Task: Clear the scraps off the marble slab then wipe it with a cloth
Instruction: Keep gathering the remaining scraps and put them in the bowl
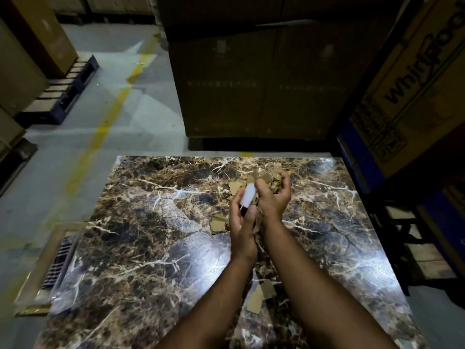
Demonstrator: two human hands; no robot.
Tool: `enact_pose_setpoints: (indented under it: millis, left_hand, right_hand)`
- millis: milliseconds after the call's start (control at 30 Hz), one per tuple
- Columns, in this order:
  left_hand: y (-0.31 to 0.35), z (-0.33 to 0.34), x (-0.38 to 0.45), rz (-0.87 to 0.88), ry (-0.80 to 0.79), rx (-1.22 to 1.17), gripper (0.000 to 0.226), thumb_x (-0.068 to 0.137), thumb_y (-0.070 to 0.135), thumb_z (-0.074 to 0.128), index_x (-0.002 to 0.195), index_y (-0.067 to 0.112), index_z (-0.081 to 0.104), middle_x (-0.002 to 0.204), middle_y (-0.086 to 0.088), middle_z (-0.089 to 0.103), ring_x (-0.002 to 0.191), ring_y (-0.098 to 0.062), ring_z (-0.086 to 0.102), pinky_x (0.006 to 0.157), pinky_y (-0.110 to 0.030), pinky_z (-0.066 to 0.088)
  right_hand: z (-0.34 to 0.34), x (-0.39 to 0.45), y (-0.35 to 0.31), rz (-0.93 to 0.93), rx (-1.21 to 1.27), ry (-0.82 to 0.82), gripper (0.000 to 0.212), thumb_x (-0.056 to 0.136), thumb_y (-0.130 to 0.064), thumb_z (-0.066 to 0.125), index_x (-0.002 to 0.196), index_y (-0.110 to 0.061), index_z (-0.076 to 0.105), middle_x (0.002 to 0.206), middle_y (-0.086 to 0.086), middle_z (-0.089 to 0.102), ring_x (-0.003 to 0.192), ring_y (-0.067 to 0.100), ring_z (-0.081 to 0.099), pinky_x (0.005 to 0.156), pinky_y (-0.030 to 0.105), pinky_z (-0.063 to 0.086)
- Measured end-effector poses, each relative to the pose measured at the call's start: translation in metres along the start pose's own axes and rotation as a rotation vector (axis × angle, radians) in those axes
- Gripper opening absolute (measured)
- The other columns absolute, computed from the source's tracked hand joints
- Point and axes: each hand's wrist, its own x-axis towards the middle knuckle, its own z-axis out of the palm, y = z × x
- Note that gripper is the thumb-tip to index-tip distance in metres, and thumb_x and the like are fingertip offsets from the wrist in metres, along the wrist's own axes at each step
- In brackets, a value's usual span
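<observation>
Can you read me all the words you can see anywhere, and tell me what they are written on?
"Whirlpool": big dark letters on the side of the cardboard box at the right; the end of the word runs out of the picture.
Small print and a framed panel lower on that same box: too blurred to read.
Faint rows of print on the large cartons behind the marble slab: too dim to read.

1. The marble slab (151,248) runs off the bottom edge; both forearms are cut there too.
2. Scraps (274,181) lie partly hidden inside the cupped right hand (275,195).
3. The box lettering (422,64) is clipped at the right edge.
</observation>
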Motion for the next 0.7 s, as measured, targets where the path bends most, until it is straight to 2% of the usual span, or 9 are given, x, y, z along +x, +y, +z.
enact_pose_setpoints:
  millis: [100,200,300,400,467,533,567,633,700]
  left_hand:
    - [0.012,0.009,0.002,0.082,0.117,-0.036,0.059,0.077,0.051,0.066,0.129,0.024,0.059,0.131,0.004,0.064,0.119,-0.007,0.063,0.088,-0.021,0.052]
    - [0.018,0.016,0.004,0.127,0.206,-0.053,0.045,0.081,0.043,0.066,0.12,0.02,0.065,0.121,0.004,0.068,0.109,-0.003,0.067,0.083,-0.016,0.051]
    - [0.024,0.023,0.002,0.146,0.245,-0.024,0.042,0.081,0.041,0.066,0.118,0.021,0.067,0.118,0.01,0.069,0.106,0.002,0.067,0.082,-0.014,0.051]
    - [0.028,0.024,0.008,0.122,0.289,-0.002,0.023,0.09,0.024,0.07,0.112,0.017,0.073,0.111,0.006,0.073,0.103,-0.003,0.07,0.081,-0.017,0.055]
    - [0.03,0.022,0.014,0.092,0.33,-0.038,0.009,0.094,0.012,0.07,0.098,0.018,0.075,0.098,0.004,0.076,0.094,-0.009,0.072,0.075,-0.019,0.056]
    - [0.031,0.021,0.015,0.082,0.351,-0.03,0.012,0.094,0.008,0.068,0.09,0.018,0.074,0.085,0.007,0.077,0.084,-0.006,0.072,0.07,-0.019,0.055]
    - [0.031,0.022,0.014,0.077,0.358,-0.015,0.012,0.094,0.008,0.068,0.088,0.018,0.073,0.081,0.009,0.076,0.08,-0.003,0.071,0.069,-0.02,0.054]
    - [0.029,0.022,0.009,0.066,0.368,0.005,0.012,0.094,0.009,0.068,0.087,0.018,0.073,0.08,0.01,0.076,0.079,-0.003,0.071,0.069,-0.02,0.055]
    - [0.03,0.023,0.007,0.074,0.348,0.005,0.011,0.094,0.01,0.069,0.091,0.018,0.075,0.086,0.007,0.077,0.085,-0.007,0.072,0.073,-0.021,0.056]
  right_hand:
    - [-0.003,-0.013,-0.006,-0.109,-0.01,-0.078,0.039,0.064,-0.006,0.064,0.103,-0.005,0.056,0.096,-0.007,0.06,0.076,-0.009,0.063,0.064,0.012,0.049]
    - [-0.006,-0.018,-0.009,-0.199,0.002,-0.135,0.045,0.061,-0.01,0.067,0.103,-0.001,0.054,0.097,-0.006,0.057,0.076,-0.016,0.061,0.068,0.004,0.045]
    - [-0.008,-0.017,-0.011,-0.261,-0.042,-0.228,0.041,0.063,-0.007,0.067,0.102,-0.002,0.054,0.098,-0.004,0.058,0.082,-0.015,0.061,0.072,0.005,0.046]
    - [-0.014,-0.013,-0.009,-0.263,-0.113,-0.327,0.032,0.067,0.001,0.064,0.097,-0.004,0.055,0.097,-0.001,0.06,0.087,-0.011,0.06,0.077,0.01,0.048]
    - [-0.019,-0.013,-0.005,-0.241,-0.138,-0.396,0.028,0.068,0.001,0.066,0.094,-0.004,0.057,0.092,-0.002,0.062,0.087,-0.001,0.062,0.08,0.023,0.053]
    - [-0.024,-0.016,0.002,-0.217,-0.144,-0.435,0.026,0.068,0.0,0.066,0.092,-0.007,0.059,0.091,0.001,0.064,0.09,0.012,0.063,0.084,0.044,0.056]
    - [-0.026,-0.018,0.003,-0.209,-0.137,-0.442,0.025,0.068,-0.002,0.066,0.091,-0.01,0.06,0.093,0.005,0.065,0.092,0.016,0.063,0.085,0.047,0.055]
    - [-0.029,-0.025,0.002,-0.185,-0.112,-0.449,0.025,0.067,-0.006,0.065,0.091,-0.015,0.061,0.094,0.012,0.066,0.089,0.018,0.064,0.081,0.043,0.057]
    - [-0.031,-0.03,-0.003,-0.146,-0.071,-0.472,0.025,0.07,-0.005,0.061,0.094,-0.013,0.06,0.089,0.004,0.067,0.08,0.011,0.064,0.072,0.031,0.055]
